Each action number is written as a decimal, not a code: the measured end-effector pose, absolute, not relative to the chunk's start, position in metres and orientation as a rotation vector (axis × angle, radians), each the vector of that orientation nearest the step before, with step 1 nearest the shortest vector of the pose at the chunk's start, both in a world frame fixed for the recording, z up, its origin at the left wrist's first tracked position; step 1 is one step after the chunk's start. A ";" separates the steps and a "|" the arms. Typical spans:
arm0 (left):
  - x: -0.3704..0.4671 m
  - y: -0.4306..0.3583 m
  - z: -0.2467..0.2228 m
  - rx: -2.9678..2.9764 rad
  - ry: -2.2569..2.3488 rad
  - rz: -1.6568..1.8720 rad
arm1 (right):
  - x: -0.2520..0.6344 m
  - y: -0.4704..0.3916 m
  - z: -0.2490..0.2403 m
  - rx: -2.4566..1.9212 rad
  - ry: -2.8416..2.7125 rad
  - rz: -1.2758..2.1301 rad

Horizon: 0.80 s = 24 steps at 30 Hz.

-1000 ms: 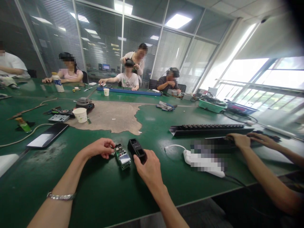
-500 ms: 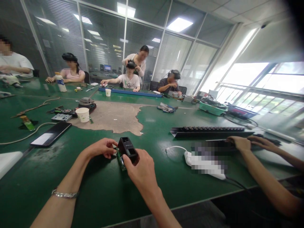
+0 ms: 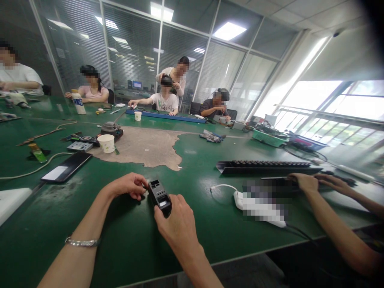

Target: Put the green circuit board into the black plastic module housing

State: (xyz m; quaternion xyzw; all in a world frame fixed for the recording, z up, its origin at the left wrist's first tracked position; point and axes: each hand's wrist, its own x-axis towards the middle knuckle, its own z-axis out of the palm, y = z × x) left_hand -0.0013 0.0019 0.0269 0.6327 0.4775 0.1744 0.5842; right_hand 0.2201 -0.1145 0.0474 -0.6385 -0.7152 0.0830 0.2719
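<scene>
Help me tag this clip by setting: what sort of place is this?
Probably an electronics workroom: a big green table bears loose device parts, several people are gathered around it, and a glass partition with blinds stands behind.

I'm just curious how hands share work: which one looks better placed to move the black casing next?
Probably the right hand: its thumb and fingers grip the near end of the black casing, while the left hand has only fingertips at the far left corner.
</scene>
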 end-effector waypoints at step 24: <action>0.016 -0.007 0.029 1.919 1.310 0.309 | 0.248 -0.103 0.052 -1.447 -1.720 0.256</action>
